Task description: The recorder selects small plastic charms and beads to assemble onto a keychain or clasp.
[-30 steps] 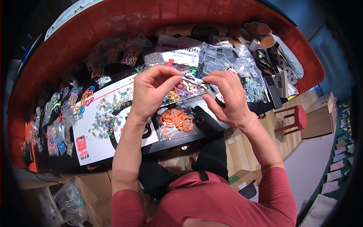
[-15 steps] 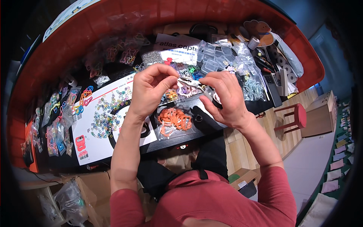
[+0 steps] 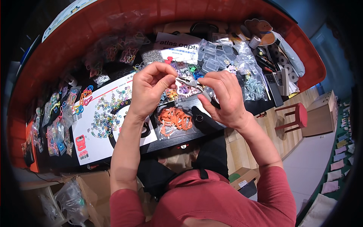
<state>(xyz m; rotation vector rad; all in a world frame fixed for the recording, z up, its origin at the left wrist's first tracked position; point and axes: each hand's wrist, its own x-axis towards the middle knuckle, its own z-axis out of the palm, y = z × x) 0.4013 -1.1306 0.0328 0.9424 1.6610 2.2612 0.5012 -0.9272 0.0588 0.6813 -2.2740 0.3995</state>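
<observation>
white printed sheet (image 3: 109, 117) lies left of the orange ring pile (image 3: 174, 120) on the dark surface (image 3: 68, 160). left hand (image 3: 149, 89), above-left of the pile, is pinched shut on something too small to make out. right hand (image 3: 223, 99), above-right of the pile, is closed around small pliers (image 3: 193, 84), their tips meeting the left fingertips. risk: a slip of the plier tips could flick the tiny piece into the clutter of bags and clear boxes (image 3: 217, 56) beyond the pile, where it would be hard to find.
</observation>
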